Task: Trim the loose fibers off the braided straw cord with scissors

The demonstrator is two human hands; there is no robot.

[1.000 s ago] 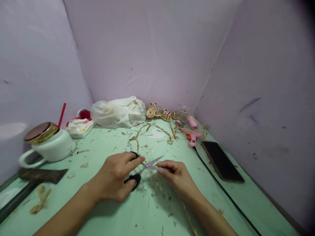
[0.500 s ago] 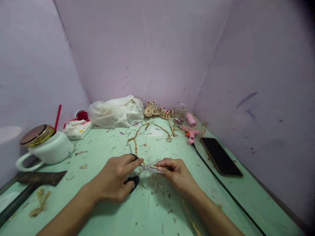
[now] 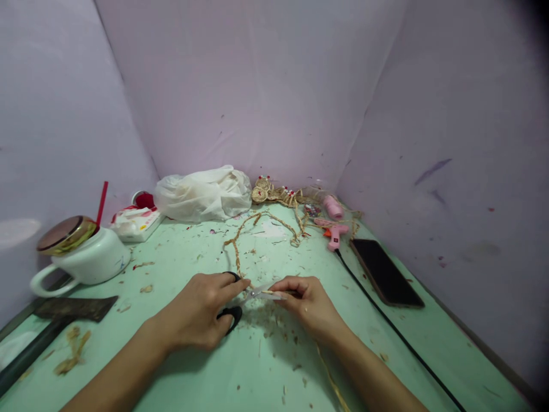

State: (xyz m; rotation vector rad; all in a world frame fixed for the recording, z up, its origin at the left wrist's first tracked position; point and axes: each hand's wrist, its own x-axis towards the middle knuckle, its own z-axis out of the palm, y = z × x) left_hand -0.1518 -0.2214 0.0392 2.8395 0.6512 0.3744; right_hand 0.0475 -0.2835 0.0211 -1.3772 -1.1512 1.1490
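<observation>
My left hand (image 3: 205, 312) is closed on a pair of scissors (image 3: 234, 313) with black handles, thumb in one loop and fingers at the other. The blades point right, parted around a thin straw-coloured braided cord (image 3: 237, 257). My right hand (image 3: 306, 303) pinches this cord just beyond the blades, fingertips close to the metal. From there a loose strand (image 3: 330, 375) trails beneath the right forearm toward the front edge. On the far side the cord snakes across the green table (image 3: 189, 252). Where exactly the blades meet the cord is partly hidden by fingers.
A white mug (image 3: 92, 263) with a gold lid and a hammer (image 3: 71, 312) are at left. Behind lie a plastic bag (image 3: 203, 194) and coiled straw work (image 3: 274, 194). A pink glue gun (image 3: 337, 236), its black cable (image 3: 386, 326) and a phone (image 3: 386, 273) occupy the right.
Both hands and the scissors hold almost the same pose. The blades look slightly more closed, and the view has shifted a little.
</observation>
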